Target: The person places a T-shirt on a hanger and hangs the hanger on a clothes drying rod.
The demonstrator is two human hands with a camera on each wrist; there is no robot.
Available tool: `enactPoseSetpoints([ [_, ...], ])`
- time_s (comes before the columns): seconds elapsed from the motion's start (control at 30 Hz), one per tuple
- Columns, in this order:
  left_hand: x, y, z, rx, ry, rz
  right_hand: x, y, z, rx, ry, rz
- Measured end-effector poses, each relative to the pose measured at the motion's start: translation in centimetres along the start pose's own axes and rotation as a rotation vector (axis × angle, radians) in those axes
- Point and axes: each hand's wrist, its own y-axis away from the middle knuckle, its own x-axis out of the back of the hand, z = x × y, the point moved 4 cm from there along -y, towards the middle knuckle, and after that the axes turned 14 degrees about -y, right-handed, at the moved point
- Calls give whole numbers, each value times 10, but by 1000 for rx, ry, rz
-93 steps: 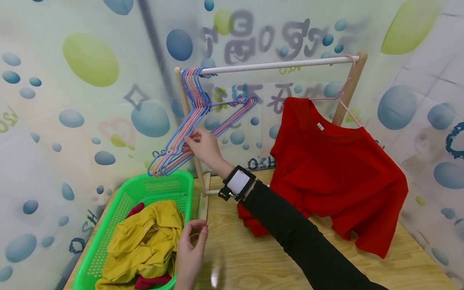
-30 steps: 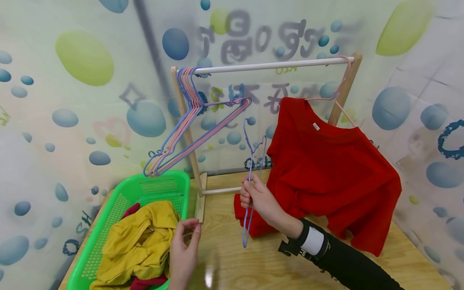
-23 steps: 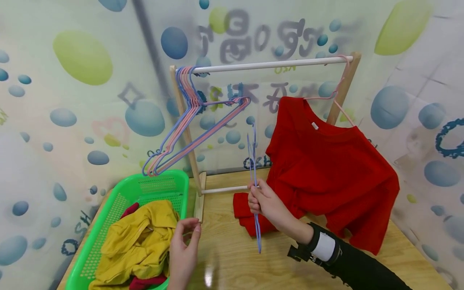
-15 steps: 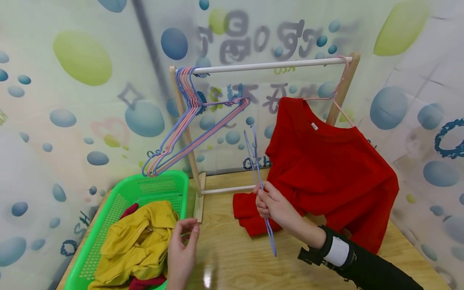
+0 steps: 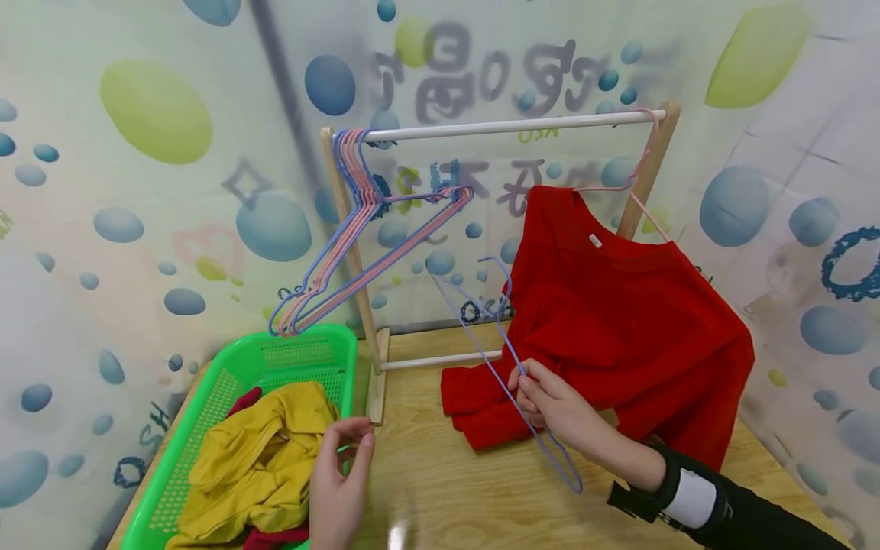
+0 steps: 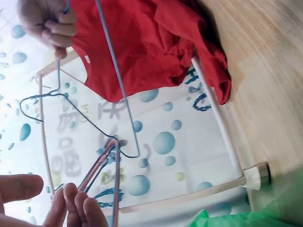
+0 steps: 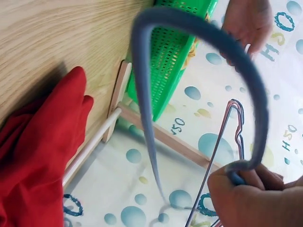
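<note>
My right hand (image 5: 560, 409) grips a blue clothes hanger (image 5: 484, 359) by one arm, with its hook pointing up and left over the table. In the right wrist view the hanger's bent end (image 7: 255, 94) looms large above the thumb. My left hand (image 5: 340, 481) hovers beside the green basket (image 5: 237, 359), thumb and fingers loosely bent and nothing between them. In that basket lies a crumpled yellow garment (image 5: 268, 458) with a dark red cloth (image 5: 278, 536) partly under it. A red long-sleeved top (image 5: 619, 305) hangs from a pink hanger (image 5: 644, 164) at the rack's right end.
Several blue and pink hangers (image 5: 364, 198) hang bunched at the left end of the rack's white rail (image 5: 509, 127). The rack's wooden foot (image 5: 377, 389) stands right of the basket on the wooden table (image 5: 426, 489). A printed curtain (image 5: 172, 252) backs everything.
My right hand has taken a blue hanger from the bunch, carried it right and down, and turned it so its broad side now shows. The left hand has barely moved.
</note>
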Motion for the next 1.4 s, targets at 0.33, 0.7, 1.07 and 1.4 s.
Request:
enactPoseSetpoints([
  [0.33, 25, 14, 16, -194, 34, 125, 21, 10, 4, 9, 186, 63],
  [0.7, 93, 17, 46, -256, -255, 276, 41, 27, 4, -36, 385, 137],
  [1.07, 173, -22, 65, -300, -493, 521, 50, 44, 0, -36, 434, 151],
  [1.4, 166, -115, -13, -321, -781, 29, 53, 63, 1, -20, 413, 137],
])
